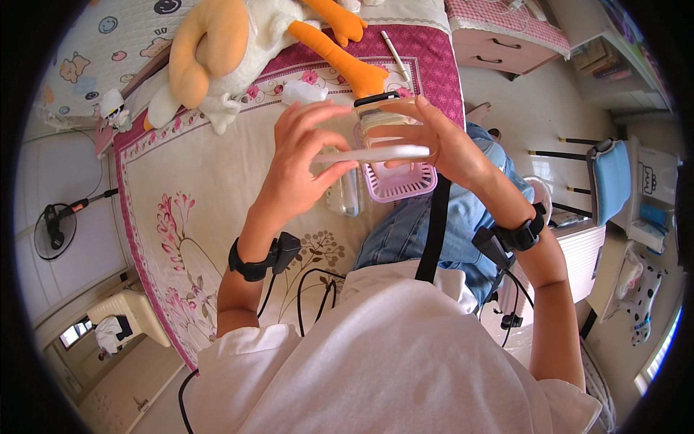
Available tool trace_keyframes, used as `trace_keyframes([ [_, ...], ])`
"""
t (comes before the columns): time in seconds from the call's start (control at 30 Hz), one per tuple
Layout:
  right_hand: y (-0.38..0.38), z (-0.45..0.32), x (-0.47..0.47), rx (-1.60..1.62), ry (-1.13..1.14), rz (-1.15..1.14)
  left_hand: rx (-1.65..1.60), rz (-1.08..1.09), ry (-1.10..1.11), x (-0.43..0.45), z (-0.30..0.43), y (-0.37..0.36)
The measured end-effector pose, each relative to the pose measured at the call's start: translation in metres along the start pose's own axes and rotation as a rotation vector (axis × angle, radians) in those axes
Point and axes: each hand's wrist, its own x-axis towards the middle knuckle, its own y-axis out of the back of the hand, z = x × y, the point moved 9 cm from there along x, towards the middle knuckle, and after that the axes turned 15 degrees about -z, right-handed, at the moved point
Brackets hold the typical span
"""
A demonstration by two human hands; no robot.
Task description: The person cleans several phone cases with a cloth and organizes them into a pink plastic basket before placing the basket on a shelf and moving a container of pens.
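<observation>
My left hand (pixel 303 157) pinches the left end of a thin whitish flat piece (pixel 390 153) between thumb and fingers. It is seen nearly edge-on and looks like a phone case. At its right end my right hand (pixel 444 138) grips it, fingers spread beneath and behind. Below the hands is a lilac slotted plastic basket (pixel 402 191), with several upright phone cases in it, partly hidden by my fingers. A black-rimmed case (pixel 376 99) stands at the far end of this row. Left of the basket, a clear plastic case (pixel 347 195) lies on the bed cover, partly behind my left hand.
A crumpled whitish plastic bag or wrap (pixel 304 92) and a white pen-like stick (pixel 394 56) lie on the flowered bed cover (pixel 217 163). A white plush bird with orange legs (pixel 347 59) and a tan neck pillow (pixel 225 38) are beyond. Black cables (pixel 300 295) run near my waist.
</observation>
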Motion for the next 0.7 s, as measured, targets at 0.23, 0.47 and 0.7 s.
trace_keyframes([
  [0.23, 0.010, 0.002, -0.001, 0.007, 0.006, 0.022, -0.578, 0.169, 0.349, -0.030, -0.050, 0.018],
  [0.47, -0.003, 0.003, 0.008, 0.105, 0.019, -0.019, -0.051, 0.053, 0.117, 0.008, -0.013, 0.006],
  [0.7, -0.003, 0.001, 0.009, 0.160, 0.058, 0.014, 0.030, 0.011, 0.159, 0.012, -0.015, -0.007],
])
